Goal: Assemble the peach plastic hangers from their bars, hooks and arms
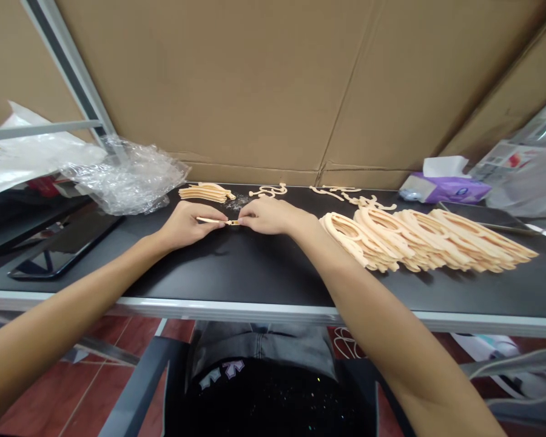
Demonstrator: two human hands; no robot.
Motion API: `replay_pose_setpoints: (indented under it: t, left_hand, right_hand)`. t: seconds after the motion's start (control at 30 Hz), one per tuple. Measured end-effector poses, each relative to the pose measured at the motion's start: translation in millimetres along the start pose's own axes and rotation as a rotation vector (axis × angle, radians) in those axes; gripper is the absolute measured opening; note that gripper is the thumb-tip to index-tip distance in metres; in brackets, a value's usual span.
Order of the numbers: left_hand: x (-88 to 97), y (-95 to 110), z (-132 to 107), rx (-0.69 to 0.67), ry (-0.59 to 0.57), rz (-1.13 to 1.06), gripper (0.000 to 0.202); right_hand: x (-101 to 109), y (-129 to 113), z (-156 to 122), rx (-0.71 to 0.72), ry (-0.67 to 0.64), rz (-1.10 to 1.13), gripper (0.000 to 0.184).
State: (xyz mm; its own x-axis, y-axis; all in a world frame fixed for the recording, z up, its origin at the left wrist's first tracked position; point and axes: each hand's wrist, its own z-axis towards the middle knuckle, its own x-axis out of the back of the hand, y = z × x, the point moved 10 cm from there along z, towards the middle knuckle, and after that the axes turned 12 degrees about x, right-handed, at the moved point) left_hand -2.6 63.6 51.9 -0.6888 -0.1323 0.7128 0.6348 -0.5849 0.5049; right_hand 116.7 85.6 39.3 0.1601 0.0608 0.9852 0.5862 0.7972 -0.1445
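Observation:
My left hand (187, 226) is closed around a thin, flat cream-coloured piece (208, 220), seen edge-on above the black tabletop. Opposite it, my right hand (269, 215) has its fingertips pinched together at the right end of that piece. A tiny yellowish and dark bit (235, 223) shows between the fingertips of both hands; what it is stays too small to tell. Just behind my left hand lies a small stack of similar cream pieces (203, 193). Loose curved cream strips (269, 191) rest behind my right hand, with pale crumbs beside them.
Overlapping cream oval frame-like pieces (418, 240) are piled to the right, below more curved strips (368, 201). A purple tissue pack (450, 187) stands at the back right. Crumpled clear plastic (131, 176) and a dark phone-like slab (64, 246) are left. Cardboard (236, 85) walls the back.

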Motion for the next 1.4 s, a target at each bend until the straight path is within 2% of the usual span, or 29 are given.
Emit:
replay_pose_setpoints:
  t: [0.23,0.5,0.8,1.13,1.4]
  left_hand:
    - [0.4,14,-5,-0.174,0.02,0.107,0.018]
    - [-5.0,28,-9,-0.293,-0.066,0.113,0.017]
    - [-10.3,28,-9,-0.325,-0.112,0.068,0.015]
    - [-11.9,29,-8,-0.333,-0.135,0.078,0.015]
    - [-12.3,27,-8,-0.305,-0.143,0.097,0.016]
  right_hand:
    - [0,2,-1,-0.008,-0.002,-0.017,0.029]
    - [-2,2,-1,0.004,-0.028,0.022,0.031]
    - [6,-9,-7,-0.073,-0.053,-0.141,0.029]
    - [11,-29,-7,-0.03,-0.026,-0.297,0.031]
    - [7,-31,-8,-0.031,-0.06,-0.314,0.033]
